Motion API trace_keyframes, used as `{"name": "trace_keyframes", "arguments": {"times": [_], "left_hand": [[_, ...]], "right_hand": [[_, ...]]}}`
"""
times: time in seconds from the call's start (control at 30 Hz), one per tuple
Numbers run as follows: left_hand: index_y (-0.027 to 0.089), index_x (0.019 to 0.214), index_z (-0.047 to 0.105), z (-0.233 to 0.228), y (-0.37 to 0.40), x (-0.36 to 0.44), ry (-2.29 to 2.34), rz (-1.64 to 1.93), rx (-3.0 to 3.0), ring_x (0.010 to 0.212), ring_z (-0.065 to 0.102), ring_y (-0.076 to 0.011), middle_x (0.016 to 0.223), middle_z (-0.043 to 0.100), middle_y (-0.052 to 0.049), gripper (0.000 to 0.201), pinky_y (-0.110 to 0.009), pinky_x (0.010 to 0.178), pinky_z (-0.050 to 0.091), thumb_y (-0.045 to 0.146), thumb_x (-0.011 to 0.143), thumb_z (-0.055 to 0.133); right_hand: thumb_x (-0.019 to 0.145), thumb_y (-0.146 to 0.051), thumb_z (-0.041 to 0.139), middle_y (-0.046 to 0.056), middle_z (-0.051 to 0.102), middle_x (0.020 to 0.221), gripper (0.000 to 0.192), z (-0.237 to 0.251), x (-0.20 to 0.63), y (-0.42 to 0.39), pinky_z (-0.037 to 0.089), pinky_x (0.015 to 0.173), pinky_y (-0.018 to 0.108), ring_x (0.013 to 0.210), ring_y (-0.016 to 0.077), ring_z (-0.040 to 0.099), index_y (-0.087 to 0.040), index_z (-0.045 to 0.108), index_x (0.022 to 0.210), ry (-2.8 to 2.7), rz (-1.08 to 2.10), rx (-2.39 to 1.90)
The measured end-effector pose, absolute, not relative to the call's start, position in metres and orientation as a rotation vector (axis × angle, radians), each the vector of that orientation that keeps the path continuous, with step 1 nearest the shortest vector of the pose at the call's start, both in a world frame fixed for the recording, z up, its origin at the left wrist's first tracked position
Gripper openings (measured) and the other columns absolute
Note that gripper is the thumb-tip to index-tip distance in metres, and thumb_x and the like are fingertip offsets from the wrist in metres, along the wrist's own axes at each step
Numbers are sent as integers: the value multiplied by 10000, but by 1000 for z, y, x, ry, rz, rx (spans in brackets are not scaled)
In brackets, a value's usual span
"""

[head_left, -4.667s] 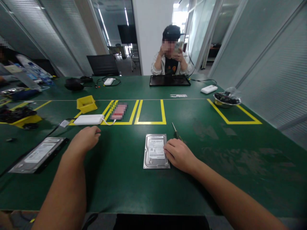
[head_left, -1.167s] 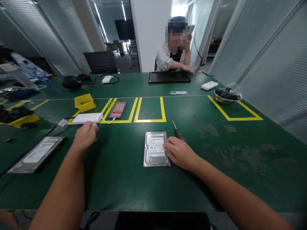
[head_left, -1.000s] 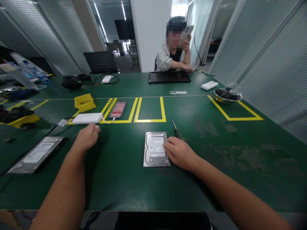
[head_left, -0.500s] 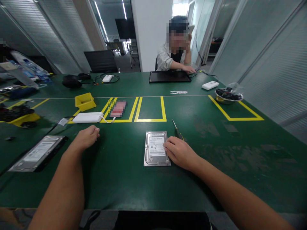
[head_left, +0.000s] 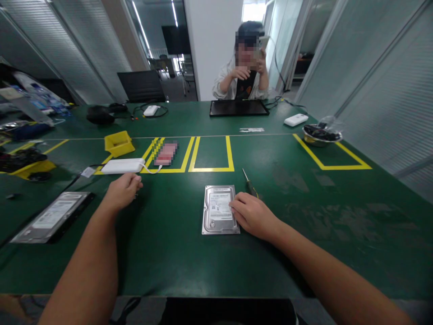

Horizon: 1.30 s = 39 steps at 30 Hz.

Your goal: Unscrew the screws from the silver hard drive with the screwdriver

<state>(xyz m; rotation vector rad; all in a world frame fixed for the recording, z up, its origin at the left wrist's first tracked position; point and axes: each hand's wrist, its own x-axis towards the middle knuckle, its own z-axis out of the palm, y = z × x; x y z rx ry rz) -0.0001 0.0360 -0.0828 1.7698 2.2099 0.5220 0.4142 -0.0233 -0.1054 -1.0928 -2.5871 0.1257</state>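
A silver hard drive with a white label lies flat on the green table in front of me. My right hand rests at its right edge, fingers curled against that side and over the label's border. Just beyond this hand is a screwdriver with a dark handle, its tip pointing away. My left hand hovers left of the drive, thumb and fingers pressed together; whatever they hold is too small to make out. Nearest to it is a white power bank with a cable.
Another hard drive lies at the left. Farther back stand a yellow bin, a pixelated phone and a metal bowl of dark parts. Across the table a person sits behind a black flat panel.
My left hand has turned slightly and shifted a little; its fingers remain closed. My right hand and the drive stay put. The person opposite has raised a hand from the table.
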Motion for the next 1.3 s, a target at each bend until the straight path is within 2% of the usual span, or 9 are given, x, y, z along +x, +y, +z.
{"name": "trace_keyframes", "arguments": {"times": [0.1,0.2,0.43,0.57,0.73,1.03,1.3], "left_hand": [[140,885,543,-82,33,18,1901,807,1628,755,536,-122,793,588,17,196,-204,705,411,299,953,451],[144,834,527,-83,32,37,1544,910,1619,734,536,-111,783,581,15,188,-215,712,437,316,906,548],[149,825,590,-71,20,92,1115,794,1636,734,597,-118,766,636,-5,185,-235,700,475,293,844,705],[134,910,641,-66,11,123,891,707,1523,776,645,-133,848,698,-56,178,-240,712,499,256,825,740],[105,894,679,-62,1,157,669,758,1355,676,599,-105,725,657,-39,166,-215,646,479,258,848,722],[112,876,632,-60,6,206,718,911,1169,628,532,-82,678,597,-4,223,-182,598,409,307,830,728],[147,894,595,-87,20,211,1018,1093,1618,655,515,-111,708,563,10,227,-226,639,406,348,965,517]], "right_hand": [[978,-191,421,103,593,934,244,-104,414,-24,423,779,315,856,191,534,-129,655,947,-2599,113,-1098],[972,-186,433,100,591,928,228,-103,414,-24,415,769,313,850,189,529,-132,651,934,-2616,90,-1114],[967,-187,440,100,596,929,225,-101,415,-24,412,761,311,841,188,530,-131,657,958,-2637,66,-1126],[967,-193,444,101,600,937,230,-100,415,-24,414,767,311,850,192,537,-127,664,976,-2643,53,-1134],[964,-192,449,95,602,933,221,-101,415,-24,412,754,313,828,189,536,-132,659,935,-2655,30,-1142],[960,-196,461,84,598,924,204,-103,415,-23,402,721,310,782,176,530,-140,655,933,-2657,7,-1143],[976,-223,436,94,605,949,235,-98,415,-26,427,780,320,846,188,553,-143,653,929,-2651,32,-1188]]}}
